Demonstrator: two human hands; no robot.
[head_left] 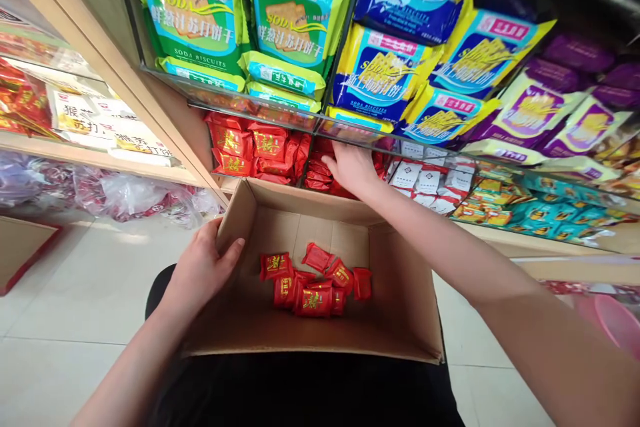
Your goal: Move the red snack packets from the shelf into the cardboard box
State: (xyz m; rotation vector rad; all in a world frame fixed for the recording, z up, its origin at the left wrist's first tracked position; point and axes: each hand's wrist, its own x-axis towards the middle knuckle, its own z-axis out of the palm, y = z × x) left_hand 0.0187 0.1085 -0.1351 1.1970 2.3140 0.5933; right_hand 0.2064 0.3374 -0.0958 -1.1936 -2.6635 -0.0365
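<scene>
My left hand [205, 263] grips the left wall of an open cardboard box [400, 273], thumb over the rim. The box rests on my lap. Inside it lie several small red wrapped packets [313, 300] with gold characters. My right hand [353, 168] reaches past the box's far wall into a low shelf compartment of small red packets [317, 173]. Its thumb stands apart from the fingers, whose tips are partly hidden among the packets under the shelf edge. No packet shows in that hand.
Above the compartment, a glass-fronted shelf holds green soda biscuit packs [193, 13], blue-yellow packs [385, 73] and purple packs [537, 107]. More red packets [255, 147] fill the compartment on the left; white packets [425, 177] and teal packets [555, 210] lie right. A wooden upright [130, 73] divides the shelving.
</scene>
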